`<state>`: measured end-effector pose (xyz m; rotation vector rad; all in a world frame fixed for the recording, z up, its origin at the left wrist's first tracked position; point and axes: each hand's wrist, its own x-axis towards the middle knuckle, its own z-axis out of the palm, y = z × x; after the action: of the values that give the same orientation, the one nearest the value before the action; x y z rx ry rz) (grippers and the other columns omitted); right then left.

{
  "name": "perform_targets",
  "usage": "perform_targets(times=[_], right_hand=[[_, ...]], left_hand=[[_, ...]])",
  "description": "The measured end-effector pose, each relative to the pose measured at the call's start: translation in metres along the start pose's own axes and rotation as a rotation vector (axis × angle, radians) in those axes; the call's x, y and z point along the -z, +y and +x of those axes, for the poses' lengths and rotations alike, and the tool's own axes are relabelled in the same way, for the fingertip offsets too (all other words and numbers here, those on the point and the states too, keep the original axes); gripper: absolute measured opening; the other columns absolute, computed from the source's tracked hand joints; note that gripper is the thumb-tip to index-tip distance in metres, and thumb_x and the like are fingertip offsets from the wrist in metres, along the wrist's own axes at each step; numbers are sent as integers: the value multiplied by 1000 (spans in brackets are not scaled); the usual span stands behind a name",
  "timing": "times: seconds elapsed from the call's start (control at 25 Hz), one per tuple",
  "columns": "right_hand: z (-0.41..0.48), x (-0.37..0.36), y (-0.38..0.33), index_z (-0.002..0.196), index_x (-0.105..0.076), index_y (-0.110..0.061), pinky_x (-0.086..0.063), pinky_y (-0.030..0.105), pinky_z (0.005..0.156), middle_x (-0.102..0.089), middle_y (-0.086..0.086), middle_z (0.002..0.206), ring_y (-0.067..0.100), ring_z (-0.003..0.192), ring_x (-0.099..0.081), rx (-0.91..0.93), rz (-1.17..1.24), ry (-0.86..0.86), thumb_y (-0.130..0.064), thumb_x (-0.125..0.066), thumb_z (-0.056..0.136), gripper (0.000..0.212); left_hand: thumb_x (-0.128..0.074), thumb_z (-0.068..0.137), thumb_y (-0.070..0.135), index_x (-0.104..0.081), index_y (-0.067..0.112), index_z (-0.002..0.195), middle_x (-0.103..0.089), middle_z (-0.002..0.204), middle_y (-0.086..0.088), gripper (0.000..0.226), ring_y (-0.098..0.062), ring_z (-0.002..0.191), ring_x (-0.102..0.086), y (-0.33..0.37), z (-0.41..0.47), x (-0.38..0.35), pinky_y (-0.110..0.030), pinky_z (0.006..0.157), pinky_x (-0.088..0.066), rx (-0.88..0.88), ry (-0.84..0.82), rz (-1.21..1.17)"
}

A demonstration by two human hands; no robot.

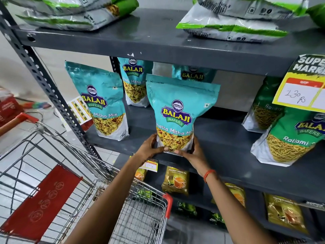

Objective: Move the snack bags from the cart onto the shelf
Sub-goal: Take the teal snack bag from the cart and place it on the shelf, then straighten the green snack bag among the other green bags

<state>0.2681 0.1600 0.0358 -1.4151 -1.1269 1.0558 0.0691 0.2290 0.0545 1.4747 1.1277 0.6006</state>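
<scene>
A teal snack bag [177,110] stands upright at the front edge of the dark grey middle shelf [219,155]. My left hand [149,147] grips its lower left corner and my right hand [195,154] grips its lower right corner. Another teal bag [102,101] stands to its left, and two more teal bags [134,81] lean at the back. The wire cart [137,217] with red trim is at the lower left; its visible basket holds no bags.
Green snack bags [290,136] stand at the right of the same shelf under a yellow price tag [299,92]. White-green bags [233,23] lie on the top shelf. Tea packets [175,180] fill the lower shelf. The grey shelf upright [44,81] rises at left.
</scene>
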Motion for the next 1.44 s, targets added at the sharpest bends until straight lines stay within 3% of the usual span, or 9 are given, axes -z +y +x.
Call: perform_targets(times=[0.28,0.44,0.52,0.64,0.76,0.84,1.0,1.2,1.44], right_hand=[[-8,-3,-10,120,-40,-58,-49,1,75,-54,-32,119,-16,110,-52,9,-35,0,-31,-87,59,82],[-13,-4,-18,138,-32,-36,-49,11,86,-53,-15,130,11,128,-47,-11,-50,2,-26,-85,64,92],[-20,-7,-22,146,-18,-32,-47,33,103,-41,-3,146,20,136,-39,-46,-100,19,-35,-83,67,102],[-36,-14,-28,150,-5,-25,-33,46,114,-22,5,159,25,144,-26,-26,-297,197,-46,-70,77,101],[-54,-5,-40,150,-13,-12,-27,47,118,-19,10,159,26,147,-17,216,-482,412,-34,-60,89,80],[-64,21,-49,148,-19,-7,-25,47,119,-21,13,158,26,147,-17,360,-554,503,-27,-56,92,71],[-84,85,-56,147,-23,-6,-21,48,119,-21,14,157,25,147,-14,460,-670,591,-22,-48,95,60],[-105,180,-42,140,-38,-4,-23,38,119,-29,18,152,29,144,-23,506,-650,747,-19,-53,93,51],[-95,284,-3,149,-14,-9,-23,33,117,-21,11,157,21,144,-22,4,-160,698,-34,-83,65,111]], left_hand=[[-77,73,19,-40,12,134,-52,139,-8,72,-22,127,-49,9,-7,1,-43,111,-38,23,-20,17],[-75,75,20,-31,13,140,-43,146,-9,79,-27,135,-39,15,-14,0,-49,115,-32,12,-64,4],[-73,77,26,-12,14,147,-21,157,-10,94,-29,145,-18,19,-20,-6,-49,119,-21,-32,-40,99],[-56,85,45,12,8,146,14,158,-14,99,-26,146,12,30,-42,-35,-46,119,-3,-108,251,374],[-29,91,54,8,6,147,10,158,-15,81,-23,145,11,41,-68,-81,-38,118,0,-280,535,591],[-31,97,33,3,3,146,6,156,-13,67,-25,144,7,51,-74,-121,-38,118,-5,-429,605,697],[-42,96,12,-11,-2,144,0,152,-13,59,-29,141,-2,75,-61,-200,-45,117,-20,-599,514,706],[-43,96,25,7,21,146,7,157,4,71,-14,146,-4,103,-30,-282,-36,118,-24,-543,181,447],[-75,76,12,-2,8,148,-17,158,-12,102,-27,143,-23,116,24,-324,-31,113,-26,-202,-140,226]])
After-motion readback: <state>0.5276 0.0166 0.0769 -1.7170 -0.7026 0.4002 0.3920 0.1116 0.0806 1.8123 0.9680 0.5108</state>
